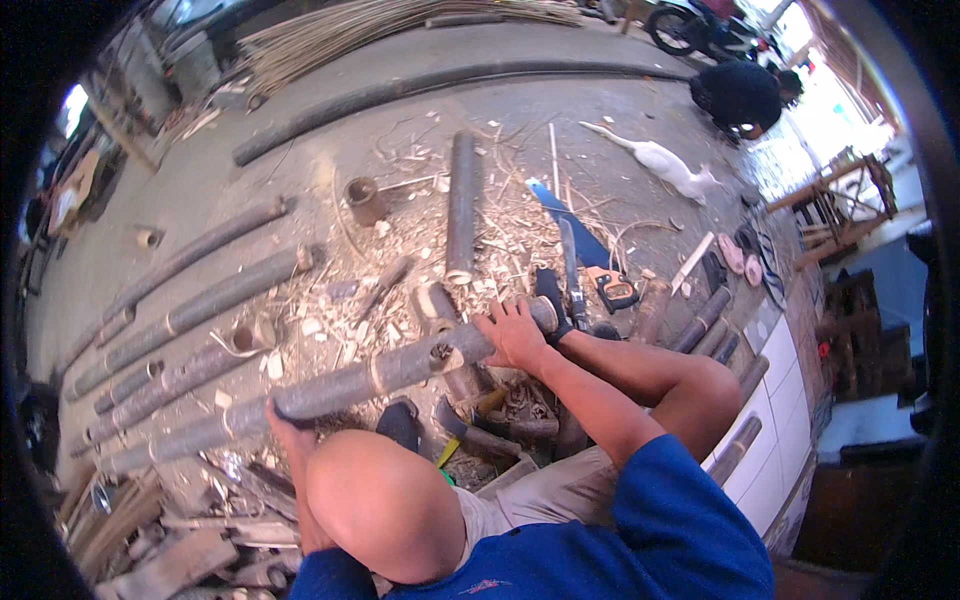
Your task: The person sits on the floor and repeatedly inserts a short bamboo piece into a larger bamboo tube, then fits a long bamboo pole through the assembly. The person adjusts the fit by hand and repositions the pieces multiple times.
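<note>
A thick dark bamboo pole (330, 390) lies slanted across in front of my legs, its right end raised higher in the picture. Near that end a hole is cut in its upper side, pale at the rim. My right hand (515, 338) is wrapped over the pole just right of the hole. Beside my bent knee, my left hand (288, 430) grips the same pole from the near side; part of this hand is hidden. Under the pole's right half is a shorter bamboo piece (432, 303). A hatchet-like tool (452, 418) rests between my feet.
Pale wood chips (400, 240) litter the floor. Ahead are an upright-lying bamboo length (460, 205), a handsaw (610, 288) and a machete-like blade (572, 260). More poles (190, 300) lie left. A white cat (665, 165) is stretched out; another person (738, 98) crouches at far right.
</note>
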The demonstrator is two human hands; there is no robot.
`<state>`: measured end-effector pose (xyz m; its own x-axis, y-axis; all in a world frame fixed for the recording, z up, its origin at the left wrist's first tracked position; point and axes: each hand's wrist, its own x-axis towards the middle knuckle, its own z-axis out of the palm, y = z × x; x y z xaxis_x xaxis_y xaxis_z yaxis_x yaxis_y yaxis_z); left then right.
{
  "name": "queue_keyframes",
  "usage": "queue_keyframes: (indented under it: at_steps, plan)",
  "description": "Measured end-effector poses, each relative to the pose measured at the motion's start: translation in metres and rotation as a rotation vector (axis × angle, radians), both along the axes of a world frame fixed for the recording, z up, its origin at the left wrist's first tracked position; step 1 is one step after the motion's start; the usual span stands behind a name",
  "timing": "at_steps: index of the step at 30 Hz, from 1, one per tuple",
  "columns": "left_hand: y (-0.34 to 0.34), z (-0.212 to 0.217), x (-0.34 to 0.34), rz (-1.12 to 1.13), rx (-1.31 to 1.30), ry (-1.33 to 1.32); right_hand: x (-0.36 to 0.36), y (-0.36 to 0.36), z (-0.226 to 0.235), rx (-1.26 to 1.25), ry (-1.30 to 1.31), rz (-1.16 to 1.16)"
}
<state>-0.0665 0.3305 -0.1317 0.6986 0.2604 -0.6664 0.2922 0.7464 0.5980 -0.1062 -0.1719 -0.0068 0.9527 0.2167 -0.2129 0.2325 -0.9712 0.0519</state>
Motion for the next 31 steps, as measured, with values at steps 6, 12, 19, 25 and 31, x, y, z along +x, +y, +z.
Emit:
queue_keyframes:
  at_steps: [6, 12, 19, 25, 31]
  plan:
    - [-0.011, 0.016, -0.012, 0.066, 0.010, 0.122, -0.016, -0.028, 0.026, 0.049, -0.108, 0.019]
    - [-0.064, 0.090, -0.007, 0.118, 0.046, -0.050, -0.009, -0.060, 0.043, 0.089, -0.283, -0.029]
    - [-0.087, 0.202, 0.020, 0.022, 0.171, -0.444, -0.013, -0.062, 0.047, 0.226, -0.494, -0.168]
    - [-0.080, 0.307, 0.035, 0.147, 0.283, -0.707, -0.017, -0.007, 0.023, 0.370, -0.558, -0.278]
    - [-0.067, 0.403, 0.034, 0.210, 0.442, -0.885, -0.012, 0.078, 0.011, 0.590, -0.251, -0.295]
